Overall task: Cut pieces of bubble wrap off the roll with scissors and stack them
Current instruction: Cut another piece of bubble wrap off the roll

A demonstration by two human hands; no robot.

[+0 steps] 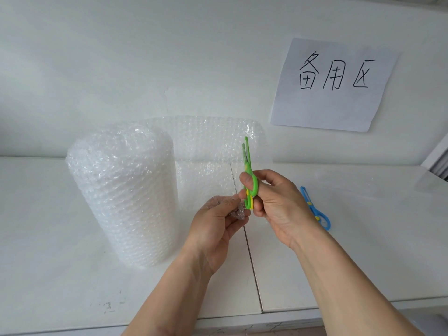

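Note:
A big roll of clear bubble wrap (126,195) stands upright on the white table, left of centre. Its loose sheet (208,151) runs out to the right, up against the wall. My right hand (274,202) holds green scissors (248,175) by the handles, blades pointing up and slightly apart, in front of the sheet's right part. My left hand (215,226) pinches the lower edge of the bubble wrap just left of the scissors' handles.
Blue scissors (316,209) lie on the table to the right of my right hand. A paper sheet with handwritten characters (334,86) is stuck on the wall at upper right. A seam (252,263) splits the tabletop in two.

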